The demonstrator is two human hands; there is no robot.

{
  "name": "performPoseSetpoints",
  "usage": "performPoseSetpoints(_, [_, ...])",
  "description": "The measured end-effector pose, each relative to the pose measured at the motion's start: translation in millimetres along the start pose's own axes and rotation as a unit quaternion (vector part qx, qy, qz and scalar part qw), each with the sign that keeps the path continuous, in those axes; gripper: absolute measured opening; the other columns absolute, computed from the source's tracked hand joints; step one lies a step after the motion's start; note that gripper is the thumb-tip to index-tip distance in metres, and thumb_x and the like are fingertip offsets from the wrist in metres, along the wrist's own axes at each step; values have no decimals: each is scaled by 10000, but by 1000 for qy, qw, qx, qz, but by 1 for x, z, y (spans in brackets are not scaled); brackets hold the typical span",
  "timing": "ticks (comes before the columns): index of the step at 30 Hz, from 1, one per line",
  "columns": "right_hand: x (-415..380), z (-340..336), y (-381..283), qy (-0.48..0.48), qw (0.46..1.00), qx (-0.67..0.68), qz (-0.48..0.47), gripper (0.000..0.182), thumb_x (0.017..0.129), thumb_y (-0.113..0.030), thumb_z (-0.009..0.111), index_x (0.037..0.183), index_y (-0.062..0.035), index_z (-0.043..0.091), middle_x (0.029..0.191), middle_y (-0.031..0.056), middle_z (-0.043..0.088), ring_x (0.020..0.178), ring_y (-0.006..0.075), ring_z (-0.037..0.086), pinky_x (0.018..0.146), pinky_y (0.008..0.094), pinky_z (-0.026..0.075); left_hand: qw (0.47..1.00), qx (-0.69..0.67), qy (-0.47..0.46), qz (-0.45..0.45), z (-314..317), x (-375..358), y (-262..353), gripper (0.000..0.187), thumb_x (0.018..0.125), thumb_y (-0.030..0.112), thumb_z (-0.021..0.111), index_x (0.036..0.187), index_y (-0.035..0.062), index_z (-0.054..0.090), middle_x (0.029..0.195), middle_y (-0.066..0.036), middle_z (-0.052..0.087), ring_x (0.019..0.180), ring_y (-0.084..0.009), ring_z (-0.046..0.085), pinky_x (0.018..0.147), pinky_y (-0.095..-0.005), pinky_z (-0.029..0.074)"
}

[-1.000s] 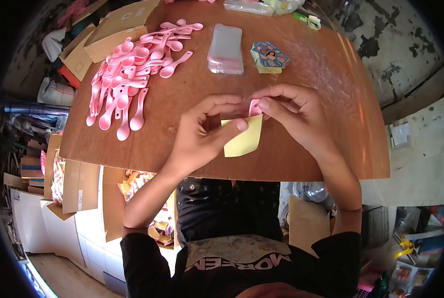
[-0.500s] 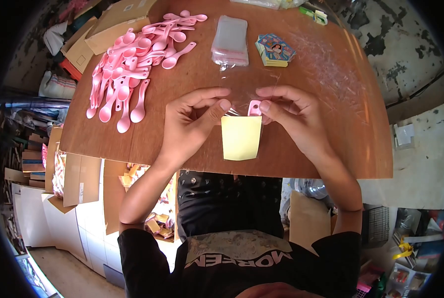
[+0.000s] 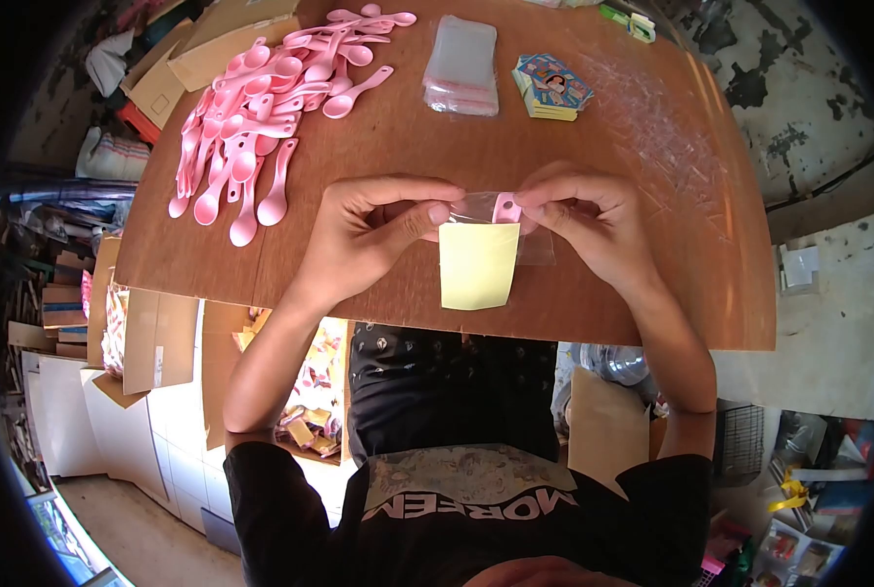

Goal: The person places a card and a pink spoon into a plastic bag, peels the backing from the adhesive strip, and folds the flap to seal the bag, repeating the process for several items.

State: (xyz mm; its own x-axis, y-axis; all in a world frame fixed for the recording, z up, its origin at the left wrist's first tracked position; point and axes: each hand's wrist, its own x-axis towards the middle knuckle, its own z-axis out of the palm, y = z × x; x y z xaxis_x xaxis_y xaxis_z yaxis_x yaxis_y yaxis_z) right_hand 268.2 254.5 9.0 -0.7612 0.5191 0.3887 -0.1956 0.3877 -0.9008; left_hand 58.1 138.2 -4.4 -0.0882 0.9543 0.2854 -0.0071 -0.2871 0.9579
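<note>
Near the table's front edge, my left hand (image 3: 383,223) pinches the left side of a clear plastic bag (image 3: 474,205) between thumb and fingers. My right hand (image 3: 594,220) grips the bag's upper right corner, close to the end of a pink spoon handle (image 3: 506,207) with a hole in it. A pale yellow card (image 3: 478,266) shows in the bag below the fingers and hides the rest of the spoon. Some clear film hangs beside the card, under the right fingers.
Pink spoons (image 3: 251,108) are heaped at the table's left. Farther back lie a stack of clear bags (image 3: 461,64) and a pile of printed cards (image 3: 552,83). Clear plastic strips (image 3: 657,127) are scattered on the right. An open carton with packets (image 3: 310,430) stands below the table.
The bag's clear top, which stretched out beyond my fingers, is now drawn in and folded between them. My right fingers have closed together at the corner.
</note>
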Motion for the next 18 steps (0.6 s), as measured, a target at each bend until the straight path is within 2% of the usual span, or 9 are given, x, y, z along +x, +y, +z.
performPoseSetpoints(3, [2,-2,1,-23,998,-42,-31,160,841,73,554,929,16,676,905,116,670,740,131,628,665,240,504,998,41,-14,42,-4,0,-5,149,855,-16,598,983,-10,674,937,-100,676,810,-105,626,691,-222,526])
performPoseSetpoints(10, [4,0,-3,-38,984,-150,-88,224,810,104,540,937,-12,683,902,98,675,760,152,637,654,237,489,999,34,-12,20,-7,-1,-5,158,857,-55,558,969,-30,667,915,-94,674,806,-109,623,692,-224,516])
performPoseSetpoints(12, [3,2,-2,-22,979,-176,-102,259,794,107,527,947,-29,686,910,94,674,770,159,639,645,242,484,1000,-14,-4,-11,-7,0,-2,147,859,-36,572,978,-40,658,900,-88,671,808,-108,622,696,-225,516])
performPoseSetpoints(16, [1,3,-8,-31,974,-205,-89,275,785,106,509,946,-29,687,925,99,669,779,169,639,632,247,481,1000,13,-4,3,-8,-1,-6,139,868,-12,578,982,-46,650,891,-82,669,812,-103,621,705,-227,523])
performPoseSetpoints(18, [2,3,-7,-42,971,-207,-114,216,780,65,596,966,-11,675,922,108,664,795,168,639,625,252,486,999,34,10,7,-5,-1,-7,124,874,19,591,958,-44,657,890,-77,669,813,-97,620,697,-220,524])
